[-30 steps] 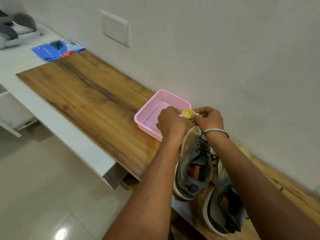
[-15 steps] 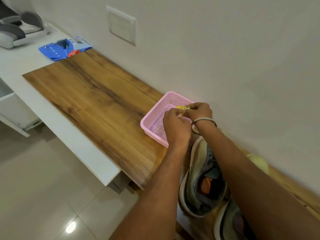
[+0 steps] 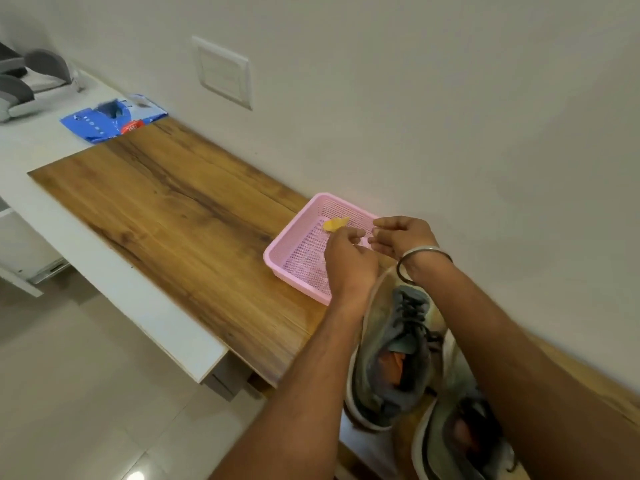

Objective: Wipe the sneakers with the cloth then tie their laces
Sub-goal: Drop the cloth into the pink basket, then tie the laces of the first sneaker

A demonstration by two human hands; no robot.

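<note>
Two grey sneakers with dark laces stand side by side on the wooden tabletop (image 3: 166, 209), one (image 3: 394, 355) nearer the basket and one (image 3: 460, 441) at the bottom edge, partly under my right forearm. A small folded yellow cloth (image 3: 335, 224) hangs over the pink mesh basket (image 3: 277, 252), pinched at the fingertips of my left hand (image 3: 349, 261). My right hand (image 3: 403, 239), with a metal bangle on the wrist, hovers just right of it, fingers loosely curled and holding nothing.
The basket sits against the white wall, left of the sneakers. A blue packet (image 3: 110, 121) lies at the far end of the wood, grey items (image 3: 24, 84) beyond it on the white counter. A wall switch plate (image 3: 225, 72) is above. Tiled floor lies left of the table edge.
My hands have come apart: the right hand let go of the yellow cloth, and the left hand carried it out over the basket. The view shifted slightly.
</note>
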